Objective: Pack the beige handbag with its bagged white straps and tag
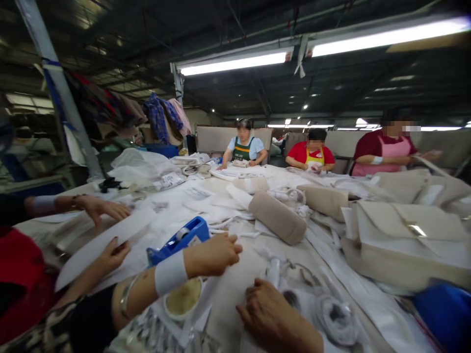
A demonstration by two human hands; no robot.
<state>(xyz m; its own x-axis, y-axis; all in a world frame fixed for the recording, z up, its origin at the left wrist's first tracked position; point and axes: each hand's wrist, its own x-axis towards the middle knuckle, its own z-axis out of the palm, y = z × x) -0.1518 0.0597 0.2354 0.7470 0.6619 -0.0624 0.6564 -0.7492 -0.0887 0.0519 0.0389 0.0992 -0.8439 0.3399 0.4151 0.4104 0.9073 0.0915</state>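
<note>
Cluttered worktable [217, 184] bears a blue, angular tape dispenser [174, 245].

The left hand [213, 255] and right hand [270, 314] hide their palms, so any grip cannot be told. The white wristband [171, 273] covers part of a blue tape dispenser [178, 241]. A blurred blue object [443, 311] runs off the right edge.

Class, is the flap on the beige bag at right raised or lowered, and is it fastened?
Lowered: the flap hangs over the front of the beige bag, its shiny clasp showing. Whether fastened, cannot tell.
</note>
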